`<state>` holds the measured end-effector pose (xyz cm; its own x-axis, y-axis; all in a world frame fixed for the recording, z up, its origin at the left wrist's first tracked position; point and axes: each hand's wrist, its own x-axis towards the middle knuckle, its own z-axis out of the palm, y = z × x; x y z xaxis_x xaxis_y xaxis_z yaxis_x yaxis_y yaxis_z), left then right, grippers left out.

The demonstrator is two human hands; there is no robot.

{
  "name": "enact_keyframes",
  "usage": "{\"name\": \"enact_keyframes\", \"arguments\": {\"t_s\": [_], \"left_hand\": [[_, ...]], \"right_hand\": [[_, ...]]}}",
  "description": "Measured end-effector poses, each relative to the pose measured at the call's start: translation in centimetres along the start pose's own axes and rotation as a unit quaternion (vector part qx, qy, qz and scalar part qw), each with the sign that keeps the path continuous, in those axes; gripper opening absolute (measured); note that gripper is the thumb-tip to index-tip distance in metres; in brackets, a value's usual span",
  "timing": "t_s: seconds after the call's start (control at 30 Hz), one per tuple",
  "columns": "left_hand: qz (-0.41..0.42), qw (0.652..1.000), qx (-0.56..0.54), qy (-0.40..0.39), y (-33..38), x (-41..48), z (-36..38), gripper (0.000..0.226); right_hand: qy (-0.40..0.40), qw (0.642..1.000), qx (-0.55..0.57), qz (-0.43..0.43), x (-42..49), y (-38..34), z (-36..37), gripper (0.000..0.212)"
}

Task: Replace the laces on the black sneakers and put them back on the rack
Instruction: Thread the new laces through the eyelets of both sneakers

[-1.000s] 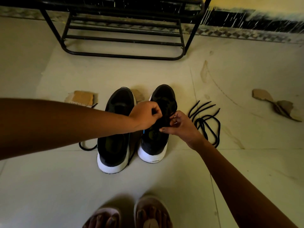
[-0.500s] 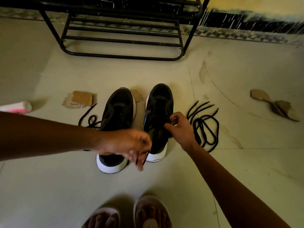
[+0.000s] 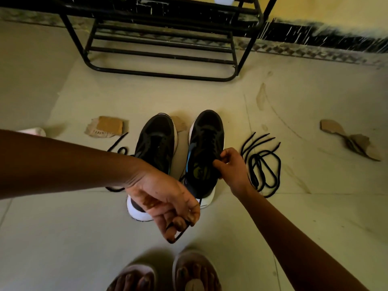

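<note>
Two black sneakers with white soles stand side by side on the floor, the left sneaker [image 3: 156, 143] and the right sneaker [image 3: 206, 141]. My left hand [image 3: 168, 204] is drawn back toward me in front of the heels and pinches a black lace [image 3: 180, 234] that runs up to the right sneaker. My right hand [image 3: 231, 166] grips the right sneaker's collar on its right side. A loose bundle of black laces [image 3: 262, 164] lies right of the sneakers. Another black lace [image 3: 118, 147] lies left of them, partly hidden by my arm.
A black metal shoe rack [image 3: 163, 49] stands against the far wall. Cardboard scraps lie on the floor: one at left [image 3: 105, 129], one at right [image 3: 352, 141]. A pink-white object [image 3: 34, 131] peeks out at far left. My sandalled feet [image 3: 168, 274] are at the bottom.
My left hand pulled back from the right sneaker's tongue toward me, drawing the lace out with it. My right hand stayed on the sneaker's collar.
</note>
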<state>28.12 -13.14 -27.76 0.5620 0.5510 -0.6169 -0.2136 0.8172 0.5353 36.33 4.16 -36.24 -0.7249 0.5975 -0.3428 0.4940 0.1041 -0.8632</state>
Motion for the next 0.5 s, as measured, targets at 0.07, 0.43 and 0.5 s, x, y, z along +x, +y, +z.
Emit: {"name": "enact_keyframes", "arguments": {"t_s": [0.07,0.43,0.5], "left_hand": [[0.015,1.0,0.011,0.009,0.4,0.2,0.4,0.023],[0.203,0.966,-0.098,0.125,3.4,-1.4,0.5,0.006],[0.248,0.942,-0.125,0.187,4.8,-1.9,0.3,0.007]], "right_hand": [[0.001,1.0,-0.005,0.003,0.0,0.1,0.1,0.027],[-0.105,0.957,-0.105,-0.249,-0.4,-0.8,-0.7,0.028],[-0.096,0.954,-0.108,-0.264,-0.4,-0.7,-0.8,0.021]]}}
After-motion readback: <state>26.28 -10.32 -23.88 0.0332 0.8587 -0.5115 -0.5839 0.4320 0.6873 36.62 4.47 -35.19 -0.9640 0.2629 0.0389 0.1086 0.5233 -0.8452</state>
